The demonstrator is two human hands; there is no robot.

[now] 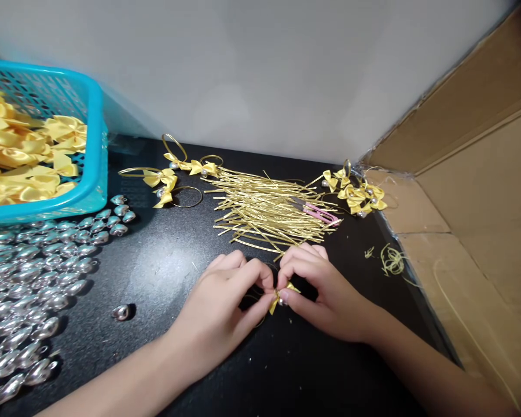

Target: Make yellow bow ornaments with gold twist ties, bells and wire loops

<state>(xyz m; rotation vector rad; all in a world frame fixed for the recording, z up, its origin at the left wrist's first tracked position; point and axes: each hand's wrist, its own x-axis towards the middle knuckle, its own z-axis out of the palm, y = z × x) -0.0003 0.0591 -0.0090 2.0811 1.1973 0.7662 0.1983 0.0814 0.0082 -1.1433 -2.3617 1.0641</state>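
Low over the black table, my left hand (230, 295) and my right hand (316, 289) meet fingertip to fingertip, both pinching a small yellow ribbon bow (273, 305). A shiny silver bead shows at the bow beside my right thumb. Part of the bow is hidden by the fingers, and a thin cord seems to curve beneath my left hand. Just beyond the hands lies a pile of gold twist ties (260, 202). On its right end rests a small pink-handled tool (321, 214), probably thread snips.
A turquoise basket (96, 145) of yellow bows (13, 145) stands at left. Silver drop-shaped charms (30, 278) spread before it; one charm (121, 313) lies apart. Bows with beads and gold loops (165, 188) lie left of the pile, more bows (360, 197) right. Cardboard (473, 231) borders the right, near tangled thread (392, 260).
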